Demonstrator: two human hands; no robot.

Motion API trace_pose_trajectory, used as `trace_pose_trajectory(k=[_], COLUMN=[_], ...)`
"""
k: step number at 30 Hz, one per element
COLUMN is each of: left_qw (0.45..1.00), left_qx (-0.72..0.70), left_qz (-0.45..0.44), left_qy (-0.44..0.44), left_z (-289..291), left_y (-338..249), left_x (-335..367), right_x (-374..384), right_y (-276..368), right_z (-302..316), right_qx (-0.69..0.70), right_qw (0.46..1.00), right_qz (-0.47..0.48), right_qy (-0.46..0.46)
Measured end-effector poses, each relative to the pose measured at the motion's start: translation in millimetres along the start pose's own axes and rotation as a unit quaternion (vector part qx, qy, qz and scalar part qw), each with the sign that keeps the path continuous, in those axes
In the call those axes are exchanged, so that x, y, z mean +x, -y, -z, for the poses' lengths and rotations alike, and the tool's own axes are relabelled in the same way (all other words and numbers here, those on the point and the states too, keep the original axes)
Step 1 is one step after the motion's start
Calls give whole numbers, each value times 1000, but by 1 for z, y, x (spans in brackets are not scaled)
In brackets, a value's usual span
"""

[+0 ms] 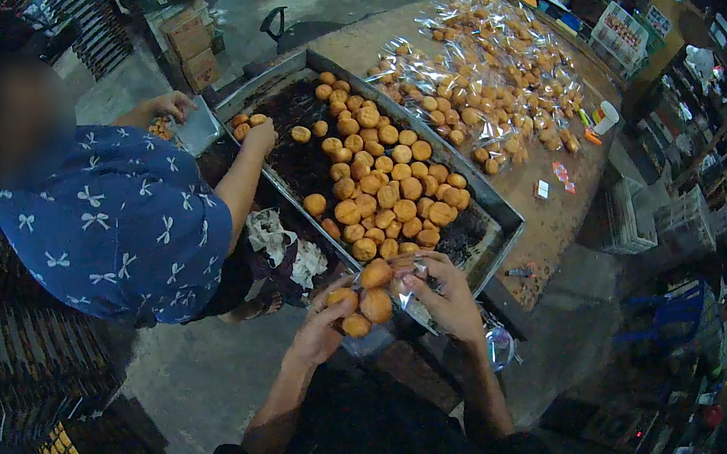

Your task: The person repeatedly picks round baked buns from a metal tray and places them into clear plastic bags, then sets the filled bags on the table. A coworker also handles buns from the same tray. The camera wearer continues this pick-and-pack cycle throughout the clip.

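Standing here, I see a small cluster of round golden-brown buns (376, 306) held up just in front of the tray's left long edge, close to its near end. The left hand (312, 332) has its fingers curled round them from the left; the right hand (451, 299) pinches crinkled clear film (409, 284), though I can't tell whether any bun sits inside it. The buns look light and fairly soft, with a dry, browned crust that should grip well enough but might dent or crumb if squeezed. I'd take each one round its widest part, lightly, rather than pressing top and bottom. The film seems thin, slippery and limp, best held at its rim. More loose buns (380, 181) crowd the metal tray (492, 207), and bagged ones (499, 63) cover the bench (563, 224) toward its far edge.
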State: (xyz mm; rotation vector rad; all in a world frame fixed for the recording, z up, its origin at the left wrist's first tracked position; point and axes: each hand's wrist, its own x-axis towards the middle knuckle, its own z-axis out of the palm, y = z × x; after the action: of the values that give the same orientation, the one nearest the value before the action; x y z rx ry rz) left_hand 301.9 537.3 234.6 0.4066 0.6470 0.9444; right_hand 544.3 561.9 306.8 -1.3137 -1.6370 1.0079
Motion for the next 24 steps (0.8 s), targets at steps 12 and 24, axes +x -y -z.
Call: trace_pose_trajectory(k=[12, 24], left_qw=[994, 997], left_qx=[90, 53], left_qz=[41, -2], left_qy=[43, -55], left_z=[-26, -28], left_y=[-23, 9], left_x=[-7, -3], right_x=[6, -2], right_y=[0, -23], right_z=[7, 15], right_qx=[153, 126], right_qw=[986, 987], right_qz=[-63, -55], right_qy=[27, 78])
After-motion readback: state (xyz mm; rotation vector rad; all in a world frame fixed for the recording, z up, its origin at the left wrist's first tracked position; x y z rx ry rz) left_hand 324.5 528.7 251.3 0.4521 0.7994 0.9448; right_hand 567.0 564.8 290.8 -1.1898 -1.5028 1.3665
